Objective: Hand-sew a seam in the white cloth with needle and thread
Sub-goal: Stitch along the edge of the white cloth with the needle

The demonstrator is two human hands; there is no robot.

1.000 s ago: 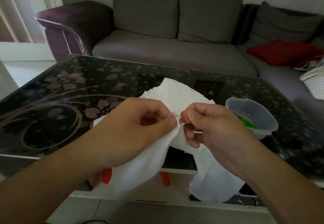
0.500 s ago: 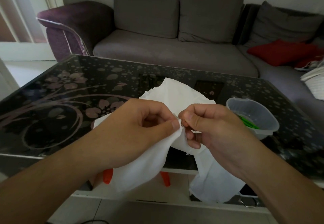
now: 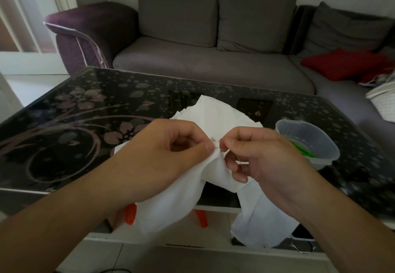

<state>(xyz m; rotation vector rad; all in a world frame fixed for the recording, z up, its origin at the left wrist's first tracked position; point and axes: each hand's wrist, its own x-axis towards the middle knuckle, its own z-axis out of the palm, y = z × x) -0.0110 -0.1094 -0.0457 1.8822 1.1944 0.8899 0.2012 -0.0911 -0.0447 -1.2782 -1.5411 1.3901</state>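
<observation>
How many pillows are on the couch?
4: three grey back cushions, left, middle and right, and a red pillow on the right seat. More may be hidden out of frame.

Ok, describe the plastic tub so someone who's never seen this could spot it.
Start at the dark flower-patterned glass table. Go to its right side, beside the right hand. The plastic tub is the only container there, translucent, with something green inside.
</observation>
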